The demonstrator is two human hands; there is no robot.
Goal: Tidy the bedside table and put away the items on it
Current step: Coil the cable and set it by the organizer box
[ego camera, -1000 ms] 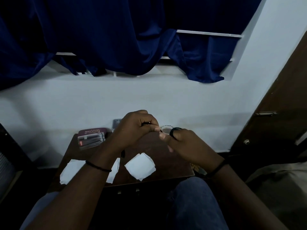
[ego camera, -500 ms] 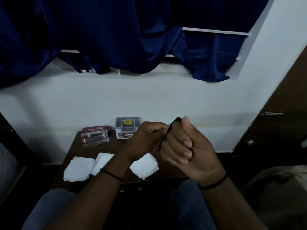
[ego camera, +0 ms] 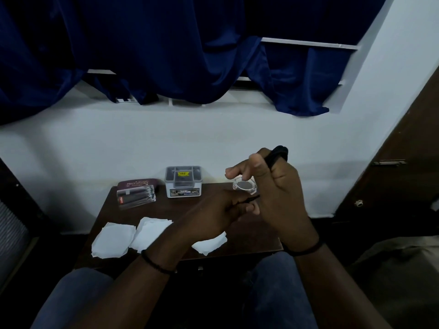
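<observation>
1. Against the white wall, the dark bedside table (ego camera: 133, 214) stands under a blue curtain (ego camera: 166, 55).
2. Three white papers (ego camera: 111, 239) lie along its front edge.
3. A lidded plastic box (ego camera: 183, 181) sits at the back edge, beside a glasses case (ego camera: 136, 193).
4. The right hand (ego camera: 278, 195) curls round a black band (ego camera: 279, 154) above a small clear dish (ego camera: 244, 187).
5. The left hand (ego camera: 221, 210) pinches a thin black strand (ego camera: 247, 201).

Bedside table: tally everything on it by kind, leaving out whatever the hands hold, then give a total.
White paper pieces: 3
Clear plastic packs: 1
Maroon cases: 1
Small labelled boxes: 1
Small clear round containers: 1
Total: 7
</observation>
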